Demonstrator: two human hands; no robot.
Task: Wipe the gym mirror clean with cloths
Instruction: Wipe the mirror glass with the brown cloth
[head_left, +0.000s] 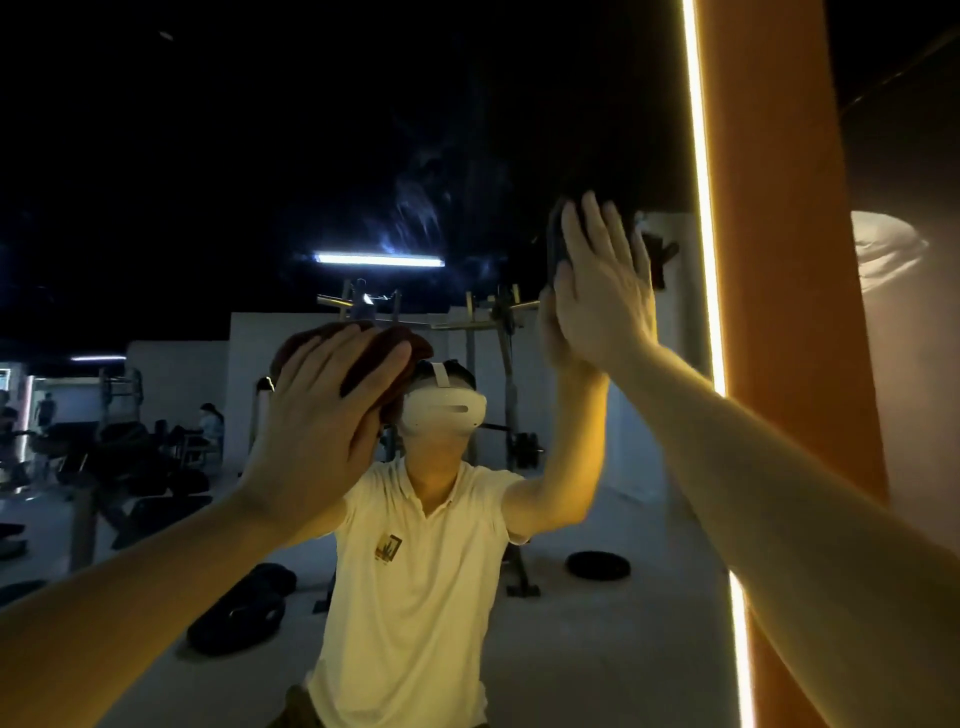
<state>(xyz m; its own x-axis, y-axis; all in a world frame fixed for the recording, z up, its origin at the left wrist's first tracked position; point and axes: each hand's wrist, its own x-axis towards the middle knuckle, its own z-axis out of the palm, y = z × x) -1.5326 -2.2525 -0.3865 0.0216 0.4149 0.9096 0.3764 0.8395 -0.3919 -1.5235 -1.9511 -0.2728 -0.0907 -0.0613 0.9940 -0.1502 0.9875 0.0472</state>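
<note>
Left forearm: enters from 7 o'clock and rises toward the middle of the view.
Right forearm: enters from 4 o'clock and slants up toward 2 o'clock.
Left hand (317, 415): just left of centre, at about 9 o'clock. The fingers are straight and slightly spread, and the flat palm presses on a cloth. It grips nothing.
Right hand (605, 296): at 2 o'clock, fingers straight and pointing up, laid flat over a second cloth with no curl round it.
Brown cloth (387, 353): bunched under the left fingertips and against the glass, bulging out toward 1 o'clock of that hand.
Dark cloth (557, 244): between the right hand and the glass. Only its edge shows, at 10 o'clock of the fingers.
Mirror (208, 156): fills the view ahead, with both cloths touching it. Pale streaky smears (426, 208) sit at 12 o'clock.
Light strip (704, 208): a bright vertical line at 3 o'clock, along the mirror's edge.
Orange panel (779, 260): just right of the strip.
Reflection: a person in a cream shirt (415, 571) and a white headset (447, 410), with a gym rack (498, 322) and a tube lamp (379, 260) behind.
</note>
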